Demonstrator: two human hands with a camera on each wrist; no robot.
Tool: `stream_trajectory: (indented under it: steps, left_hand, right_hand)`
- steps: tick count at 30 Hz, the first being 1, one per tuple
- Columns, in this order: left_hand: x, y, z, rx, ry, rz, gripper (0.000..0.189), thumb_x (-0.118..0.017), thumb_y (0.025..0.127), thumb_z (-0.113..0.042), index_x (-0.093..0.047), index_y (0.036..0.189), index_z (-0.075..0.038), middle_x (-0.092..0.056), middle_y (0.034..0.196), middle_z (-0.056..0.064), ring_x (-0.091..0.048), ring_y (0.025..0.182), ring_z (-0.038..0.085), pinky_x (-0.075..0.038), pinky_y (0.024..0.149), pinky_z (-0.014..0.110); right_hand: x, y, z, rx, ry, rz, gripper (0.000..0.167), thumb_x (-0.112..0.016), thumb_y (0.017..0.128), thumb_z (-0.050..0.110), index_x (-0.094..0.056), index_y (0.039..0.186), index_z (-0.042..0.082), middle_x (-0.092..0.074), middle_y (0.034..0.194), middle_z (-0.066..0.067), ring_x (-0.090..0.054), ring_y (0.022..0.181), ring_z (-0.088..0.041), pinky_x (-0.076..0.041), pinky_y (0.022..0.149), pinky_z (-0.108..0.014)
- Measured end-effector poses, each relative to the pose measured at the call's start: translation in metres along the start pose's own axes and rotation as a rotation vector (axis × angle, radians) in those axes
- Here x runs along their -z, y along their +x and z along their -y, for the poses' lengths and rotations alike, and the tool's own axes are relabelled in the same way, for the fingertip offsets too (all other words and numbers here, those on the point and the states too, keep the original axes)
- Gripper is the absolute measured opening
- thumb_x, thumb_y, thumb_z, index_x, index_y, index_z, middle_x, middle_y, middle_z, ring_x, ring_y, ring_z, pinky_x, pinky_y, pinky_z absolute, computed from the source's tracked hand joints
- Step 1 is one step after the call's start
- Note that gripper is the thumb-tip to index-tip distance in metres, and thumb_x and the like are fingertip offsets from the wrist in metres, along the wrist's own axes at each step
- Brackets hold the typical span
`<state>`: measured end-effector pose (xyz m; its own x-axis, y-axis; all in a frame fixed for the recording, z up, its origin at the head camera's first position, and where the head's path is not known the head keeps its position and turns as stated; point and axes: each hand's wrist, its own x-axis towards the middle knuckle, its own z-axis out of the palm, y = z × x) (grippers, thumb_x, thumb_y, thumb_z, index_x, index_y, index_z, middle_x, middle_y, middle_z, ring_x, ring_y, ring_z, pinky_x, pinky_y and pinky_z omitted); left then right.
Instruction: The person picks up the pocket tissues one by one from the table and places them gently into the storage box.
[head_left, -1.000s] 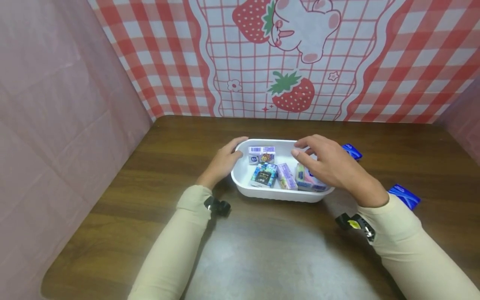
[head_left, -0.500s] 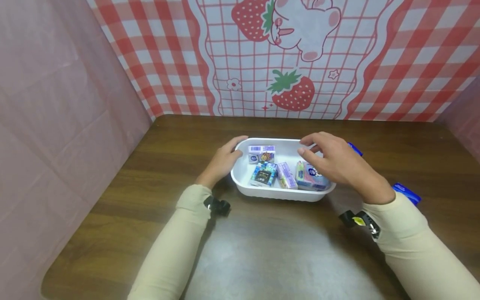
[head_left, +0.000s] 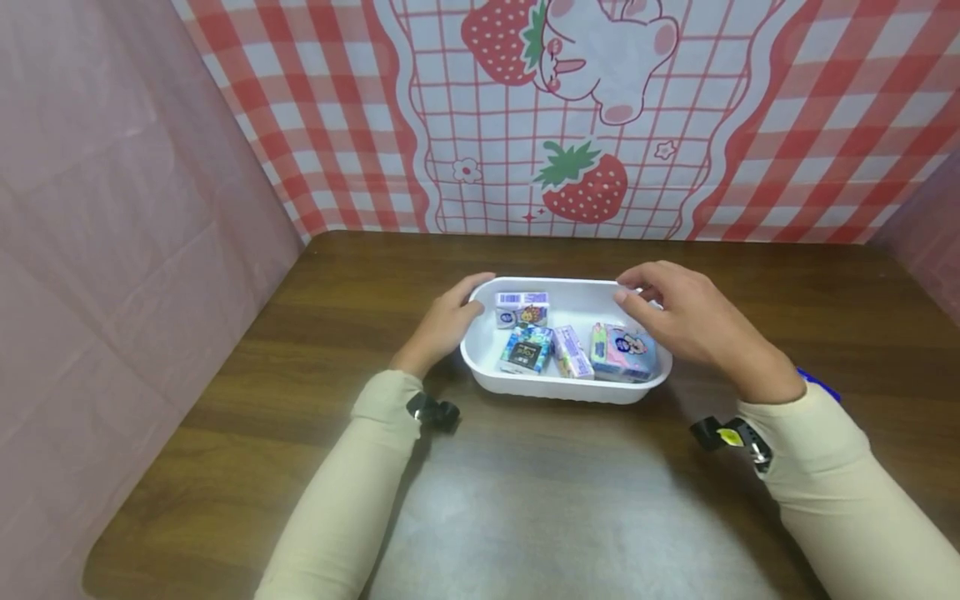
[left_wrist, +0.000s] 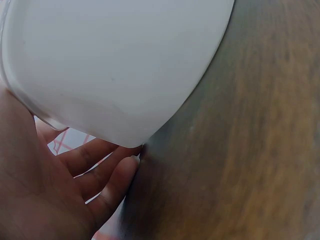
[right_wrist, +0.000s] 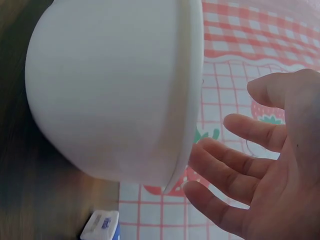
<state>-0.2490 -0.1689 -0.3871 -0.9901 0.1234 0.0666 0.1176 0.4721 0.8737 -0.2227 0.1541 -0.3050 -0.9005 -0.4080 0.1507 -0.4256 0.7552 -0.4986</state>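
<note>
The left edge of the counter (head_left: pixel 202 467) slants away beside a pink sheet (head_left: pixel 135 208); right of it, the left hand (head_left: pixel 441 327) has its fingers curved round one end of the white tub (head_left: pixel 547 388), thumb at the rim; the tub, smooth, oblong and round-ended, sits upright towards the back, a band of wood behind it and a broad, shiny stretch in front, between the sleeves (head_left: pixel 330 500); inside lie a white-and-violet pack (head_left: pixel 522 309), a blue-and-black box (head_left: pixel 527 350) just before it, a slim violet pack (head_left: pixel 573 353) set aslant, then a pink-and-blue pack (head_left: pixel 622 350); the right hand (head_left: pixel 690 312) hangs by the far right rim, fingers spread wide, though I can't tell whether any touches; past its wrist peeps a blue packet (head_left: pixel 819 384).
</note>
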Motion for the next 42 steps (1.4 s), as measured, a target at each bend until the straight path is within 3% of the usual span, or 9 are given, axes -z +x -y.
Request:
stream_trajectory:
  steps: [10,21,33,42]
  left_hand:
    - [0.000,-0.001,-0.001,0.004,-0.009,0.002,0.046,-0.048,0.103,-0.020,-0.049,0.148,-0.030,-0.055,0.143,0.006,-0.062,0.107,0.022,-0.055,0.080,0.037]
    - [0.000,0.000,-0.001,-0.010,-0.014,-0.003,0.046,-0.050,0.102,-0.019,-0.051,0.147,-0.028,-0.055,0.143,0.007,-0.063,0.106,0.023,-0.055,0.081,0.038]
    - [0.000,0.000,-0.002,0.010,-0.019,0.009,0.046,-0.049,0.103,-0.020,-0.049,0.148,-0.029,-0.054,0.145,0.005,-0.060,0.114,0.023,-0.054,0.087,0.039]
    - [0.000,0.002,0.001,-0.028,0.001,-0.013,0.046,-0.050,0.101,-0.018,-0.052,0.146,-0.026,-0.054,0.145,0.007,-0.059,0.116,0.024,-0.051,0.091,0.040]
  right_hand:
    - [0.003,0.000,-0.011,-0.008,-0.001,-0.042,0.049,-0.058,0.099,0.045,-0.062,0.129,0.006,-0.062,0.121,-0.016,-0.056,0.108,-0.034,-0.048,0.091,-0.060]
    - [0.007,0.000,-0.015,-0.020,0.009,-0.044,0.048,-0.057,0.100,0.043,-0.062,0.128,0.006,-0.062,0.122,-0.017,-0.056,0.108,-0.034,-0.048,0.091,-0.060]
    - [0.010,-0.002,-0.026,-0.073,0.000,-0.031,0.051,-0.055,0.099,0.047,-0.060,0.130,0.006,-0.061,0.124,-0.019,-0.056,0.109,-0.037,-0.049,0.089,-0.062]
    - [0.013,0.000,-0.034,-0.103,-0.023,-0.020,0.047,-0.057,0.100,0.042,-0.060,0.129,0.004,-0.062,0.123,-0.021,-0.055,0.112,-0.040,-0.047,0.091,-0.063]
